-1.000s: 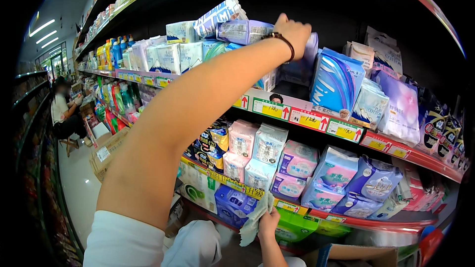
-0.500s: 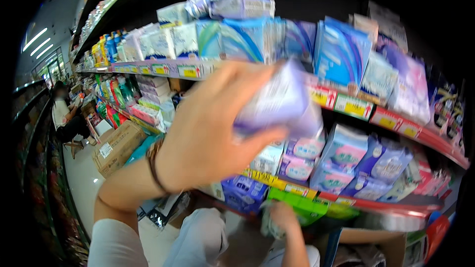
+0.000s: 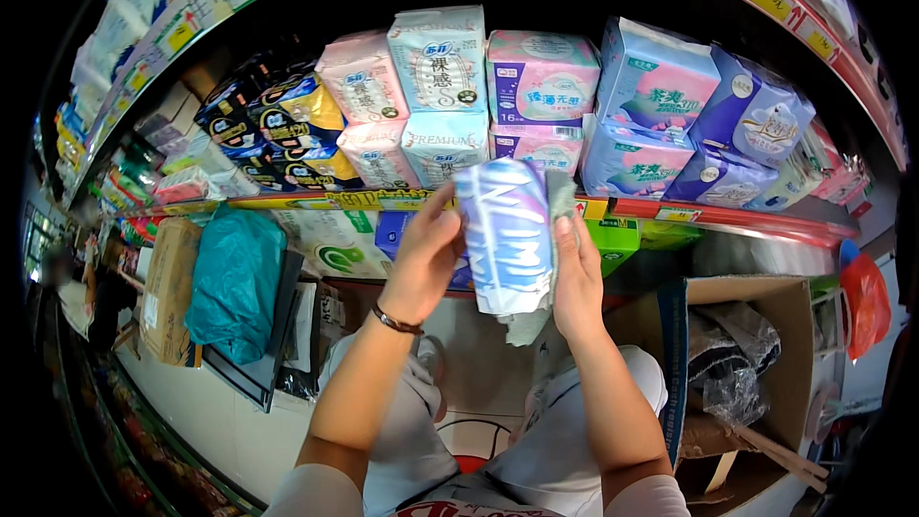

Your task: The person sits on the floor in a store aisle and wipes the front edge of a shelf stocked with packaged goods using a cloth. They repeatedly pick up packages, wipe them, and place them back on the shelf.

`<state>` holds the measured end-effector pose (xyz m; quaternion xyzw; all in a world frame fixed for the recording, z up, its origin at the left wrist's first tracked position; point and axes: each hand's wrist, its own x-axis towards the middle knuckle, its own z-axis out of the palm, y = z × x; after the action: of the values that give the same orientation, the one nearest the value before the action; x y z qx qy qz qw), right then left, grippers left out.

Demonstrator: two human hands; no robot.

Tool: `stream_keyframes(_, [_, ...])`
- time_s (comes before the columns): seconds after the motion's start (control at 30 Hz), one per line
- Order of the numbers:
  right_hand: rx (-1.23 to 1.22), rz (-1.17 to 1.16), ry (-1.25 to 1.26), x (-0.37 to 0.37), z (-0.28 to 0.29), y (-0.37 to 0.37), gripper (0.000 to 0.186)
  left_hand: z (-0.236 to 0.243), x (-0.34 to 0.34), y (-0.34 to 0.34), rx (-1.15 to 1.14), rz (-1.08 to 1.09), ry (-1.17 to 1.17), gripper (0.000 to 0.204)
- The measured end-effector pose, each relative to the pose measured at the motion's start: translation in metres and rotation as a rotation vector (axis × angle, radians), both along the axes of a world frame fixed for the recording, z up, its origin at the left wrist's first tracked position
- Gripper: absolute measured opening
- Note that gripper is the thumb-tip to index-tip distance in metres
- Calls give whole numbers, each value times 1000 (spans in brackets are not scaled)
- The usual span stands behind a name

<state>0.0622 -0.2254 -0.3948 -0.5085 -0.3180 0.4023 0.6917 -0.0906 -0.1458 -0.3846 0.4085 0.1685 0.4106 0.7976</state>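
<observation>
Between my hands, in front of the lower shelf, is a soft pack of sanitary pads [image 3: 504, 241] with a blue, purple and white pattern, slightly blurred. My left hand [image 3: 421, 260] is closed on its left side, thumb and fingers against the wrapper. My right hand [image 3: 578, 285] is closed round a grey-green cloth [image 3: 528, 327] and presses it along the pack's right side. Part of the cloth hangs below the pack. Behind stand pink and white pad packs [image 3: 438, 67] and pink and blue ones [image 3: 655, 78], stacked two high.
The shelf edge [image 3: 670, 213] runs just behind my hands. An open cardboard box [image 3: 785, 345] with plastic wrap inside stands at my right. To my left are a teal plastic bag [image 3: 235, 273] and a closed carton [image 3: 170, 292]. Another person [image 3: 81, 302] sits far left.
My left hand has come down from the upper shelf with the pack. My right hand has risen with the cloth to meet it. The view has turned down to the lower shelf.
</observation>
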Motion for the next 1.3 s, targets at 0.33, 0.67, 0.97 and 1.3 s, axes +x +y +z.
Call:
stream_keyframes(0.33, [176, -28, -290, -9, 8, 6, 43, -27, 25, -19, -154, -61, 8, 51])
stream_keyframes(0.67, [446, 133, -614, -55, -17, -19, 20, -10, -16, 16, -373, 85, -298, 55])
stream_keyframes(0.97, [208, -159, 268, -5, 10, -14, 37, -20, -17, -3, 804, 25, 542, 90])
stream_keyframes(1.3, [2, 166, -53, 23, -29, 6, 28, -19, -25, -15, 567, -154, 449, 112])
